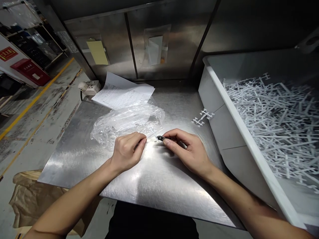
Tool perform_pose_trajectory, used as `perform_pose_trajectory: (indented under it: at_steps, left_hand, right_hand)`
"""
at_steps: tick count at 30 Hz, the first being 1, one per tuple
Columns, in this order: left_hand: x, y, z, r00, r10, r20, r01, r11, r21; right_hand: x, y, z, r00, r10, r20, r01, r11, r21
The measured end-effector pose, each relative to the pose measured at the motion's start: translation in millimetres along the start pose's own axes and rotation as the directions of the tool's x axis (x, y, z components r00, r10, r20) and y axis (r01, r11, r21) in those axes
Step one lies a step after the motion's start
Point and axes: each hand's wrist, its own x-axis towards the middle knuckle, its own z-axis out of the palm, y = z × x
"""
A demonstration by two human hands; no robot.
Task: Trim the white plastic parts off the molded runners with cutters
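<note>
My left hand (pixel 128 150) is closed in a pinch on a thin white plastic sprue (pixel 152 132), held just above the metal table (pixel 159 176). From the other side, my right hand (pixel 189 151) grips a small dark cutting tool, seemingly nippers (pixel 160 138), with its tip at the sprue. Most of the tool is hidden by the fingers. A tiny piece (pixel 155 141) lies on the metal under the tip. Right behind my hands spreads a crumpled clear plastic bag (pixel 124 122), with some small white bits at its near side.
A large light-grey bin (pixel 239 124) on the right holds a heap of white branched sprues (pixel 279 132). One branched sprue (pixel 203 117) lies beside its wall. Printed sheets (pixel 122 89) and a power socket (pixel 91 87) sit at the back left. Brown paper (pixel 32 202) lies below the table.
</note>
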Motion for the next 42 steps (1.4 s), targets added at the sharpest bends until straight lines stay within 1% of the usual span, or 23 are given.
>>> perform_pose_trajectory:
  at_steps: [3,7,12,17,25,32,39,40,41,42]
  left_hand:
    - [0.7,0.8,-0.4,1.0,0.022,-0.003,-0.022,1.0,0.017]
    - [0.5,0.6,0.2,0.998,0.057,-0.007,-0.056,0.996,0.064]
    - [-1.5,-1.5,3.5,0.993,0.117,-0.026,-0.113,0.983,0.143]
    - [-3.0,-2.5,5.9,0.989,0.144,-0.016,-0.138,0.97,0.2]
    - [-1.9,-1.0,7.2,0.989,0.149,-0.011,-0.144,0.972,0.183]
    - [-1.4,-0.5,8.2,0.996,0.083,0.012,-0.084,0.985,0.15]
    - [-2.7,4.0,8.8,0.999,0.029,0.033,-0.033,0.994,0.109]
    - [-2.0,4.7,7.5,0.999,-0.004,0.041,0.0,0.997,0.081]
    - [-0.9,4.8,5.6,0.997,-0.06,0.051,0.058,0.998,0.034]
    - [0.8,4.0,3.2,0.988,-0.139,0.064,0.142,0.989,-0.043]
  right_hand:
    - [-1.0,0.9,0.1,1.0,0.01,0.016,-0.01,1.0,-0.008]
    - [-1.6,3.6,-0.5,1.0,0.024,0.002,-0.024,0.999,-0.041]
    - [-1.6,5.6,-0.4,1.0,0.006,-0.01,-0.007,0.995,-0.099]
    - [-2.8,8.3,1.8,1.0,-0.005,-0.017,0.004,0.997,-0.076]
    - [-4.3,9.1,3.1,0.999,0.013,-0.031,-0.015,0.999,-0.049]
    - [-5.2,9.4,5.8,0.999,0.047,-0.024,-0.046,0.998,0.03]
    - [-3.2,7.0,4.2,0.997,0.07,-0.029,-0.068,0.996,0.059]
    - [-2.8,5.6,3.8,0.997,0.074,-0.034,-0.072,0.995,0.067]
    - [-2.5,4.1,3.5,0.996,0.078,-0.041,-0.075,0.994,0.075]
    - [-2.2,2.6,3.2,0.995,0.08,-0.051,-0.076,0.994,0.083]
